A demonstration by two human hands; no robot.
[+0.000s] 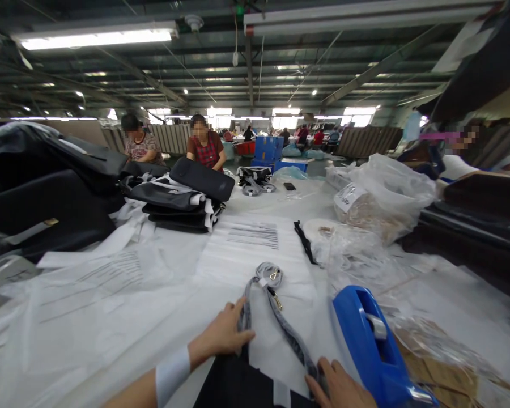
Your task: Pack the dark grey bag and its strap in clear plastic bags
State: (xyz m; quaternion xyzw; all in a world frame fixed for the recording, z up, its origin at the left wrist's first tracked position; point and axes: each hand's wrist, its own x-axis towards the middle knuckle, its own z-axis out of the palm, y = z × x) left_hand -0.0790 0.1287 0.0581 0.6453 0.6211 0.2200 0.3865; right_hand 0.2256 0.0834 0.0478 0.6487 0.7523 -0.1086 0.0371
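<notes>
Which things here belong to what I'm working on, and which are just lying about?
Seemingly in use:
grey strap, at left hand and right hand
gold clip beside it
black piece nearest you

Seemingly lying about:
black strip
stacked black pieces
blue dispenser, untouched
plastic bag

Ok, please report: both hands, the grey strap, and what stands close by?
Left hand at grey strap; right hand at its lower right stretch. Far end coiled, gold clasps showing. Blue tape dispenser close beside right hand.

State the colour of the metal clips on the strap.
Gold; the clips on the strap show best in the head view.
</notes>
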